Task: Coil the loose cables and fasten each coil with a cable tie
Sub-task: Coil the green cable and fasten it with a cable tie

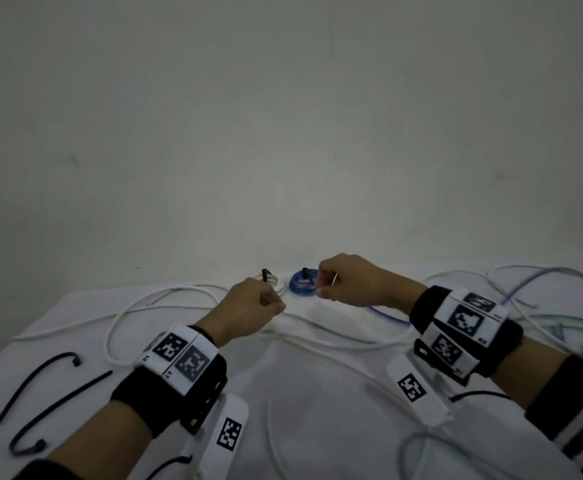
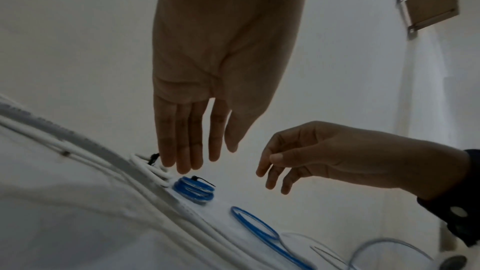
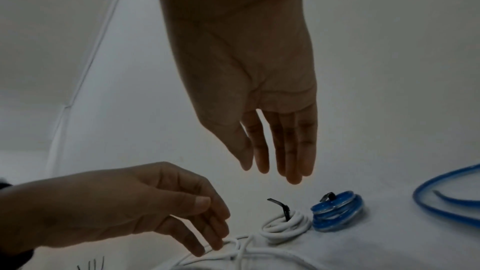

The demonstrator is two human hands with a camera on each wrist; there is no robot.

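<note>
White cloth-covered table (image 1: pixel 318 427): work surface set against a plain pale wall (image 1: pixel 283 116); carries every item below.

Loose white round cable (image 1: pixel 165 296): long, uncoiled, sprawled in wide loops over the left and middle of the table, passing under both forearms.

Loose pale blue-grey cables (image 1: pixel 560 299): tangled in open loops at the table's right edge.

Loose bright blue cable (image 2: pixel 257 225): one open loop lying near the right of the finished coils.

Left hand (image 1: pixel 248 313): raised over the white cable; fingers relaxed and lightly curved, thumb near the fingertips. In the right wrist view the fingertips (image 3: pixel 215 243) touch a strand of the white cable. Whether they pinch it cannot be told.

Right hand (image 1: pixel 349 282): raised just right of the blue coil; fingers relaxed, loosely extended, holding nothing.

Black plastic cable ties (image 1: pixel 40 393): three loose, curved, on the table's near left.

Small white cable coil (image 3: pixel 285 225): at the far middle of the table, bound with a black tie whose tail stands up.

Small bright blue cable coil (image 3: pixel 337 210): touching the white coil's right side, likewise tied in black.
</note>
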